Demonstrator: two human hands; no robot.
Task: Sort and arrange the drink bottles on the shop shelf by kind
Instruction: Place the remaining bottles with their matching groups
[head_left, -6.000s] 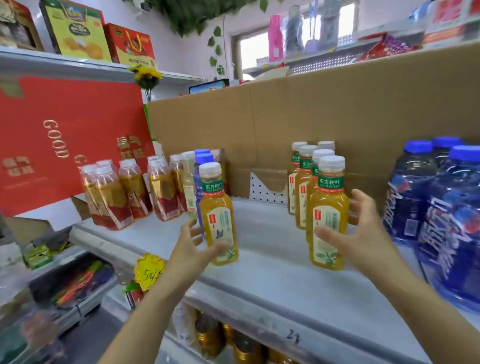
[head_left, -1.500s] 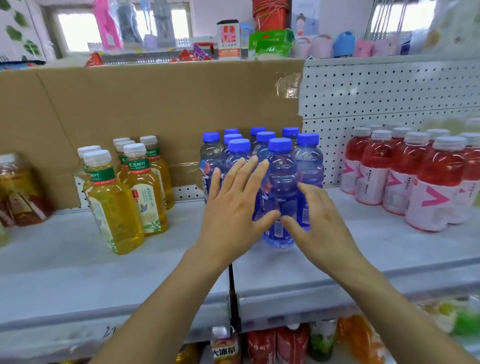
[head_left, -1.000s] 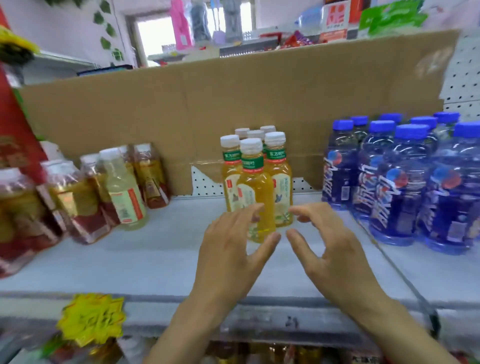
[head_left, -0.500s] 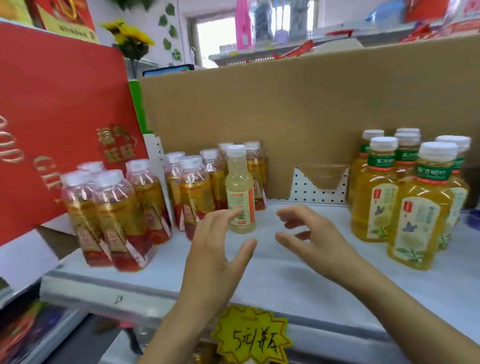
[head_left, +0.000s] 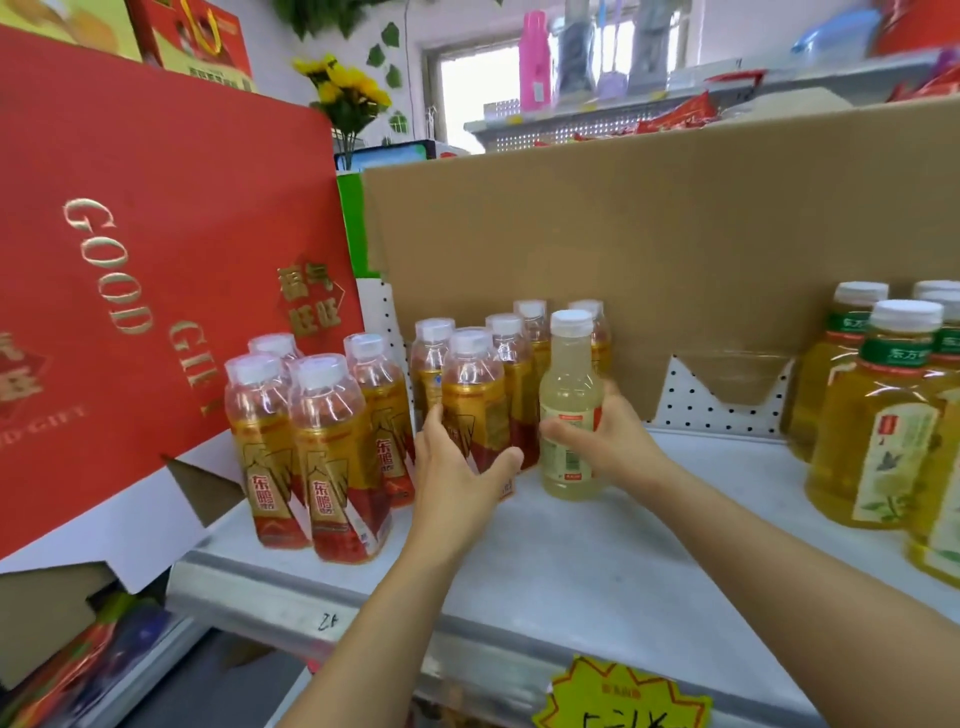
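Note:
A pale yellow drink bottle (head_left: 569, 395) with a white cap stands on the grey shelf (head_left: 597, 561), right beside a cluster of gold and red bottles (head_left: 511, 374). My right hand (head_left: 613, 447) grips the pale bottle low down, thumb in front and fingers behind. My left hand (head_left: 457, 467) wraps the lower part of the front gold and red bottle (head_left: 472, 389), fingers on its left side and thumb on its right. A second group of the same gold and red bottles (head_left: 322, 457) stands further left. Amber tea bottles with green collars (head_left: 878, 431) stand at the right.
A big red gift box (head_left: 130, 286) leans at the shelf's left end. A brown cardboard sheet (head_left: 649, 223) backs the shelf. A yellow star price tag (head_left: 623, 696) hangs on the front edge. Bare shelf lies between the pale bottle and the tea bottles.
Both hands have reached forward from open in mid-air. The right now grips the pale yellow bottle, the left has closed round the front gold and red bottle. The view moved closer.

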